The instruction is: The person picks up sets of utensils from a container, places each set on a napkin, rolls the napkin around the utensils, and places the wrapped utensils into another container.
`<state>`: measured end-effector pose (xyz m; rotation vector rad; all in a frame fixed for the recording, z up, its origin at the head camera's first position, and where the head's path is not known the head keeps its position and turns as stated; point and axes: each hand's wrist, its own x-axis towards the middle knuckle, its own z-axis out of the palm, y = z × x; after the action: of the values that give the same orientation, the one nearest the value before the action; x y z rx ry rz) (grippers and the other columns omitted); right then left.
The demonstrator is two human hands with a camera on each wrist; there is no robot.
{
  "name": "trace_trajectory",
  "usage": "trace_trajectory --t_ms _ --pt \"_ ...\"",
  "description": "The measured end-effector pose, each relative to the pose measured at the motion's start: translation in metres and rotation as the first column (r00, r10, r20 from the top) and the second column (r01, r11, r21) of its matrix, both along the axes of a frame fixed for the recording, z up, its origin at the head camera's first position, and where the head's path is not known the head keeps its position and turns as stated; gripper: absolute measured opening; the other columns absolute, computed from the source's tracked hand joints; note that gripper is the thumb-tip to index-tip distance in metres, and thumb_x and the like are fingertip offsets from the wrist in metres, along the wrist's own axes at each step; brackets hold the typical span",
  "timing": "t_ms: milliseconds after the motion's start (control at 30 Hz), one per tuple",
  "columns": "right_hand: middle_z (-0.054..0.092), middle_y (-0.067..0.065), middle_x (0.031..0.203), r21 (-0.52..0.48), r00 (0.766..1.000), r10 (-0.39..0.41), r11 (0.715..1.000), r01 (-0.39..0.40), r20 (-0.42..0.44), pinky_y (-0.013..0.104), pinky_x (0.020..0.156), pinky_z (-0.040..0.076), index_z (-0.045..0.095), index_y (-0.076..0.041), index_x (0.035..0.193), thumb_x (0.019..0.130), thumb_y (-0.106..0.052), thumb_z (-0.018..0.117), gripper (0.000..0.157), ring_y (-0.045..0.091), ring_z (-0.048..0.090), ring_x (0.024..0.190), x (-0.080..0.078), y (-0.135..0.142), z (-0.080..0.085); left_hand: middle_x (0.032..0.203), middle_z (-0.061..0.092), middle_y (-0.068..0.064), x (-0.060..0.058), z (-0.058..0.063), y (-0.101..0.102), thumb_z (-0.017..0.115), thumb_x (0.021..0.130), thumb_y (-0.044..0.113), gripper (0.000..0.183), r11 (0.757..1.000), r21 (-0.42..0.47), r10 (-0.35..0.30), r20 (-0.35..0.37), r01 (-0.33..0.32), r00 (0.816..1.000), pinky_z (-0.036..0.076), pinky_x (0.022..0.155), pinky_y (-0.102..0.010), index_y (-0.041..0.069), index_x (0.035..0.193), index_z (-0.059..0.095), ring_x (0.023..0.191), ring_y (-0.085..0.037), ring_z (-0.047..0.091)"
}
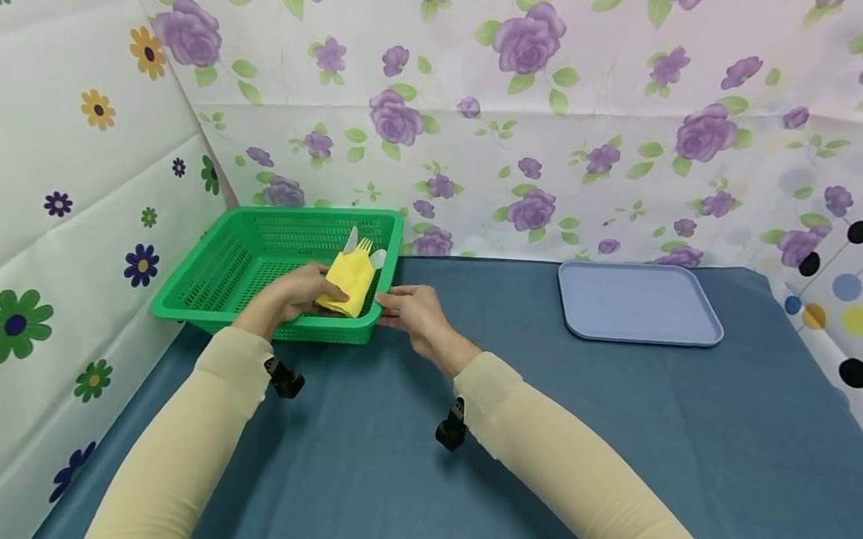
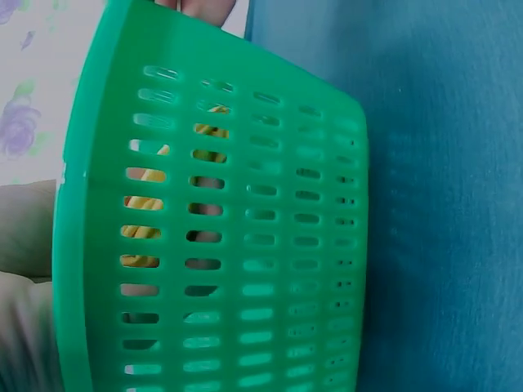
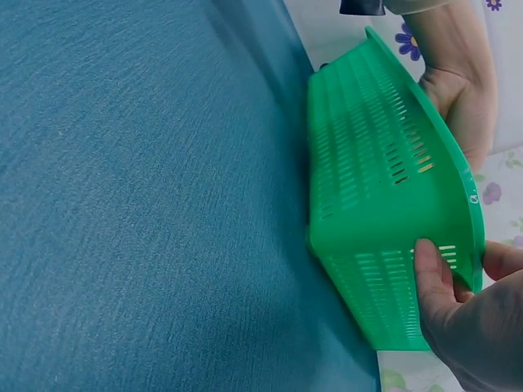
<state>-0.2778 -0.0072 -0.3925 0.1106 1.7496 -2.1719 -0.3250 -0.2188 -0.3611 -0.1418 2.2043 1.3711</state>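
A green plastic basket [image 1: 210, 317] with slotted walls stands at the back left of the table. Inside its right end, my left hand [image 1: 295, 287] grips a folded yellow napkin [image 1: 351, 279]. From the napkin's top stick out a pale knife [image 1: 352, 239], a yellow fork [image 1: 365, 246] and a pale spoon [image 1: 378, 258]. My right hand [image 1: 415, 312] pinches the basket's right rim near the front corner, with fingers on both sides of the wall in the right wrist view. In the left wrist view the basket wall [image 2: 245, 188] mostly hides the napkin.
A shallow light-blue tray [image 1: 639, 305] lies at the back right of the table. Blue-grey cloth [image 1: 388, 467] covers the table. A flower-patterned sheet [image 1: 484, 165] hangs behind, close to the basket, and more patterned sheets flank both sides.
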Motion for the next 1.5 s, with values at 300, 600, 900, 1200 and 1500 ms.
trace_trajectory --t_ms 300,600,900,1200,1500 --pt "0.065 0.025 0.127 -0.003 1.0 0.002 1.0 -0.002 -0.001 0.038 0.095 0.059 0.052 0.009 0.144 0.103 -0.005 0.067 0.046 0.035 0.068 0.115 0.001 -0.001 -0.004 0.122 0.05 -0.016 -0.005 -0.006 0.001 0.061 0.102 0.009 0.057 0.988 -0.125 -0.089 0.021 0.091 0.996 0.053 0.084 -0.035 -0.006 0.152 0.038 0.103 -0.026 0.055" --pt "0.068 0.024 0.123 0.0 1.0 0.007 1.0 -0.007 -0.007 0.042 0.099 0.058 0.055 0.009 0.142 0.103 -0.006 0.066 0.044 0.034 0.069 0.113 0.002 -0.002 -0.005 0.107 0.051 -0.013 -0.008 -0.01 0.004 0.063 0.099 0.006 0.025 0.973 -0.169 -0.147 0.065 0.156 0.987 0.051 0.075 -0.031 -0.005 0.12 0.055 0.088 -0.022 0.053" --pt "0.068 0.024 0.122 0.004 1.0 0.006 1.0 -0.006 -0.005 0.041 0.096 0.059 0.055 0.009 0.142 0.103 -0.005 0.066 0.044 0.034 0.07 0.112 0.002 -0.003 -0.005 0.103 0.054 -0.011 -0.01 -0.019 0.004 0.062 0.101 0.01 0.026 0.943 -0.227 -0.232 0.076 0.244 0.97 0.047 0.076 -0.034 -0.004 0.122 0.056 0.085 -0.022 0.052" --pt "0.069 0.022 0.12 0.003 1.0 0.005 1.0 -0.005 -0.005 0.043 0.099 0.057 0.058 0.009 0.14 0.103 -0.006 0.067 0.04 0.032 0.07 0.108 0.001 -0.003 -0.004 0.113 0.053 -0.014 -0.014 -0.017 0.006 0.061 0.101 0.01 0.032 0.933 -0.242 -0.243 0.116 0.265 0.963 0.048 0.084 -0.037 -0.004 0.129 0.053 0.097 -0.027 0.053" --pt "0.068 0.022 0.122 0.002 1.0 0.006 1.0 -0.005 -0.005 0.04 0.096 0.059 0.056 0.008 0.142 0.103 -0.006 0.067 0.042 0.033 0.07 0.112 -0.001 -0.001 -0.003 0.103 0.053 -0.011 -0.019 -0.018 0.009 0.059 0.104 0.013 0.014 0.895 -0.314 -0.295 0.118 0.318 0.948 0.045 0.08 -0.036 0.001 0.112 0.058 0.09 -0.024 0.051"
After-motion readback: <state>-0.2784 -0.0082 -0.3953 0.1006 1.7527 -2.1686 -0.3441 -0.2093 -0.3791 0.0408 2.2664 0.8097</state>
